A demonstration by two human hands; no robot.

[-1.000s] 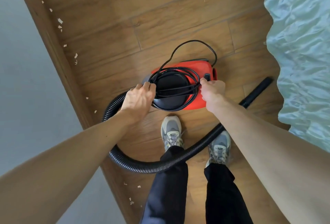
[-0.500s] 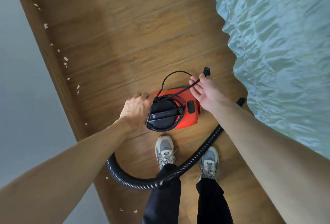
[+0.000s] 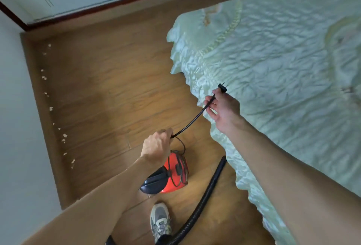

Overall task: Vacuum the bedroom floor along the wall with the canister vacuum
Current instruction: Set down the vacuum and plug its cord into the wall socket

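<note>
Red plastic canister vacuum (image 3: 175,174) on wooden floor (image 3: 117,88), lower centre. Left hand (image 3: 156,147) fingers (image 3: 166,133) curled round black power cord (image 3: 193,119); right hand (image 3: 224,110) pinches cord near plug (image 3: 222,88). Cord unplugged, pale scraps (image 3: 50,108) line left wall: vacuuming not begun.

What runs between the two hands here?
Head view: a stretch of black power cord spans from the left hand to the right hand.

Both your bare forearms reach forward, the left from the lower left, the right from the lower right and extended farther. Your left hand (image 3: 157,147) is fisted, knuckles up, gripping the power cord (image 3: 192,121). Your right hand (image 3: 224,110) pinches the same cord just below its plug (image 3: 222,88), with the other fingers loosely curled.
</note>
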